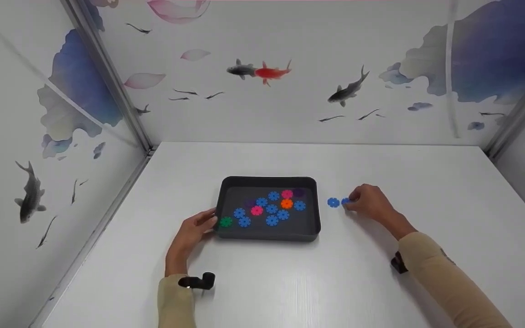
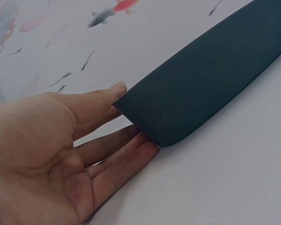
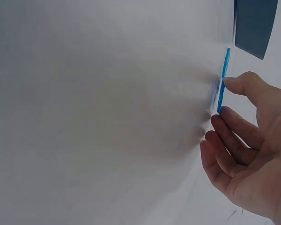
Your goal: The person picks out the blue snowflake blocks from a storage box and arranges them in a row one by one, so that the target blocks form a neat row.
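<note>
A dark grey tray (image 1: pixel 267 236) lies flat on the table with several notched snowflake building discs inside, most of them blue. At its left side, my left hand (image 1: pixel 196 228) holds the wall: in the left wrist view the thumb is at the rim and the other fingertips meet the lower corner. Right of the tray, my right hand (image 1: pixel 369 200) pinches a blue snowflake disc (image 1: pixel 346 201) at the tabletop, its far part covered by the fingers. A second blue disc (image 1: pixel 333 202) lies between that hand and the tray. The right wrist view has blue plastic (image 3: pixel 225 63) edge-on at the thumb.
Inside the tray are a green disc (image 1: pixel 225 222), an orange disc (image 1: pixel 286 203), two pink ones and dark purple ones. The white table (image 1: pixel 262 282) meets a painted back wall (image 1: pixel 299 118) and a left side panel (image 1: pixel 12 127).
</note>
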The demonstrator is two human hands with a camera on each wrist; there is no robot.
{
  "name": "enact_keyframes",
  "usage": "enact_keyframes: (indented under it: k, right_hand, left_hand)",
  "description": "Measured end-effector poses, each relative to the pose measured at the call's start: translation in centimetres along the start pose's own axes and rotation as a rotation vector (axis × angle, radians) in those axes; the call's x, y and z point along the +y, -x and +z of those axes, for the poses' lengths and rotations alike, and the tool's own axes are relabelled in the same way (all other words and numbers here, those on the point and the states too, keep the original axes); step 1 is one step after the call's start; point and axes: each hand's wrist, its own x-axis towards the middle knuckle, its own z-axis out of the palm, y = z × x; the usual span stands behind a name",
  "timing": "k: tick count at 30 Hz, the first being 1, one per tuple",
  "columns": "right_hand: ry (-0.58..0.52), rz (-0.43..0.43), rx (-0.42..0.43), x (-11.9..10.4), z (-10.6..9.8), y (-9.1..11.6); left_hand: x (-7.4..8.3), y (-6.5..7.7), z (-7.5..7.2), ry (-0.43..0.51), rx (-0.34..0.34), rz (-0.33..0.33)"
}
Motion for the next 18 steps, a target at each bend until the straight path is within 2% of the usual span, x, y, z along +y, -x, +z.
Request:
enact_keyframes:
  k: [9, 15, 18]
  right_hand:
    - [0.002, -0.015, 0.008, -0.3, 0.0, 0.2]
    - [-0.062, -0.067, 0.089, -1.8, -0.7, 0.7]
    - [-0.119, -0.075, 0.118, -3.1, -0.9, 0.9]
  left_hand:
    - [-0.2, -0.1, -0.1, 0.022, 0.003, 0.004]
    - [-0.3, -0.3, -0.1, 0.058, -0.007, 0.011]
    - [-0.3, -0.3, -0.1, 0.045, -0.005, 0.012]
